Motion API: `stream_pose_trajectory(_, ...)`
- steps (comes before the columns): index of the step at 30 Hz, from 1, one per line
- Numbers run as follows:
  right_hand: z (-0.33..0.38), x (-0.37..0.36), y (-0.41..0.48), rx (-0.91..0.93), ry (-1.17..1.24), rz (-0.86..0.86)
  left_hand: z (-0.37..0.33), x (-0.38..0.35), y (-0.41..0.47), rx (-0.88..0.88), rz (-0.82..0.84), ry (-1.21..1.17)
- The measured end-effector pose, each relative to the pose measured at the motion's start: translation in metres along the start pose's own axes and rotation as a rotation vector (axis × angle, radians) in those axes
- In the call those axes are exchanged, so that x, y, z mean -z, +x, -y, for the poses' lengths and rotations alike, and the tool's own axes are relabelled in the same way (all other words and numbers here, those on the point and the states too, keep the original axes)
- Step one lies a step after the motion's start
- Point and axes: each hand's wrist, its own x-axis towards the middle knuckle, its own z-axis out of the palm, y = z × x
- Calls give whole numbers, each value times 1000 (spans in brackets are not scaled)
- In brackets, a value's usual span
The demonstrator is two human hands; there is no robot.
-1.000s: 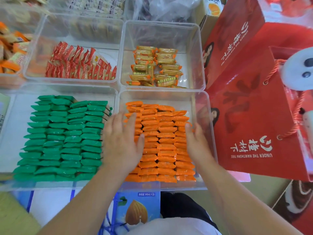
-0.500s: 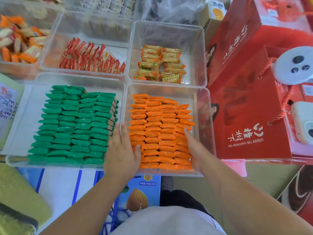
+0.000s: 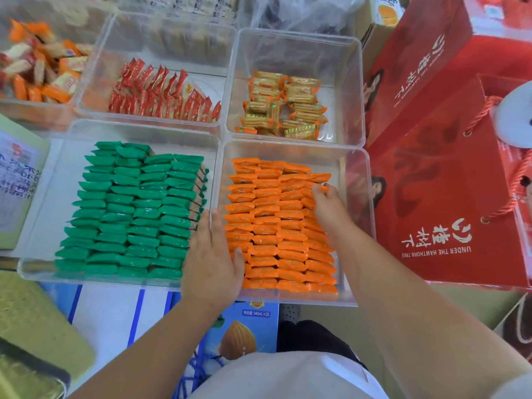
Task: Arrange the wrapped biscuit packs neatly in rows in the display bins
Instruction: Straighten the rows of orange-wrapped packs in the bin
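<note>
Orange wrapped biscuit packs [image 3: 267, 226] lie in three tidy rows in a clear bin [image 3: 355, 159] at the front right. Green packs [image 3: 135, 211] fill the clear bin [image 3: 54, 174] to its left in several rows. My left hand [image 3: 211, 260] lies flat with straight fingers against the left side of the orange rows, by the wall between the two bins. My right hand [image 3: 328, 208] is at the right row, further back, and its thumb and curled fingers pinch the end of an orange pack there.
Behind are clear bins with red packs [image 3: 161, 93], loose yellow packs [image 3: 285, 105] and mixed orange-white packs [image 3: 37, 70]. Red gift bags [image 3: 446, 168] stand tight against the right side. A blue almond-milk carton [image 3: 244, 332] sits below the front edge.
Both hands first pressed flat on the sides of the orange rows. The right hand has since slid further back along the right row and closed on a pack; the left stayed put.
</note>
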Motion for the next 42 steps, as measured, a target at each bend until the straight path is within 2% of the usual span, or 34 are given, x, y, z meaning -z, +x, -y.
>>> stream_pose_trajectory(2, 4, 6, 7, 36, -63, -11, 0, 0, 0, 3, 2, 5)
stream_pose_trajectory(6, 15, 14, 28, 80, -136, -206, 0, 0, 0, 3, 1, 17)
stream_pose_trajectory(10, 11, 2, 36, 92, -154, -88, 1, 1, -1, -7, -8, 24)
stream_pose_trajectory(15, 8, 3, 36, 134, -359, -106, 1, 0, 0, -13, -13, 35)
stream_pose_trajectory(17, 23, 4, 37, 218, -529, -188, 2, 0, 0, -17, -15, 39)
stream_pose_trajectory(19, 43, -3, 35, 401, -628, -272, 2, 0, 0, -17, -17, 44)
stream_pose_trajectory(20, 52, -10, 33, 500, -657, -253, 2, 0, 0, -16, -18, 43)
stream_pose_trajectory(22, 62, -23, 30, 608, -744, -108, 2, 0, 0, -14, -17, 42)
stream_pose_trajectory(24, 64, -33, 28, 590, -888, 54, 2, -1, 0, -14, -10, 39)
stream_pose_trajectory(27, 71, -42, 28, 551, -1033, 141, 2, -2, 1, -11, 1, 31)
stream_pose_trajectory(29, 84, -48, 26, 553, -1109, 140, 3, -2, 1, -17, -1, 30)
stream_pose_trajectory(32, 97, -66, 17, 725, -1216, 10, 4, -2, 0, -30, -11, 30)
stream_pose_trajectory(34, 98, -79, 9, 801, -1177, 28, 3, -3, 0, -39, -22, 39)
stream_pose_trajectory(37, 94, -93, 4, 738, -1155, 98, 3, -4, 1, -42, -30, 47)
stream_pose_trajectory(42, 83, -103, 0, 692, -1171, 70, 3, -4, 1, -38, -25, 52)
